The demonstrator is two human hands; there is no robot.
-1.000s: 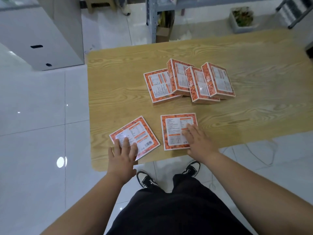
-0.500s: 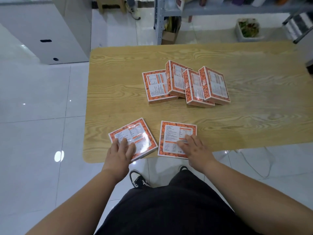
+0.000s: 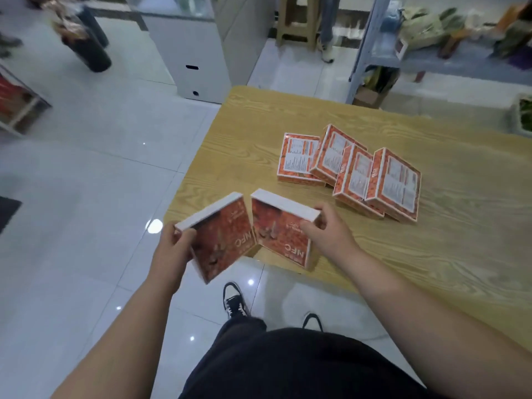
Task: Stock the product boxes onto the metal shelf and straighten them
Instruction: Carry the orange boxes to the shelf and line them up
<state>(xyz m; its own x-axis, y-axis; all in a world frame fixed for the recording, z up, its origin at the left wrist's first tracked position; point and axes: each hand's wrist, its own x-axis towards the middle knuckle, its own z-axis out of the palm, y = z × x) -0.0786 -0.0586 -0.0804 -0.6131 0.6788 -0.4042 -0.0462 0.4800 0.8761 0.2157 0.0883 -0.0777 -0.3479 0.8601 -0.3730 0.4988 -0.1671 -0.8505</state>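
One flat orange-and-white product box is clamped at its left corner by the left hand, and a second matching box is pinched at its right corner by the right hand. Both are held tilted, inner edges nearly touching, over the near left corner of the light wood-grain bench. Four more overlapping orange boxes are seen at centre right, open white floor tiles at left

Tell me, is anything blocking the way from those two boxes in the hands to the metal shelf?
Yes. The wooden table, with four more boxes on it, lies between the held boxes and the metal shelf behind it. The person would likely have to walk around.
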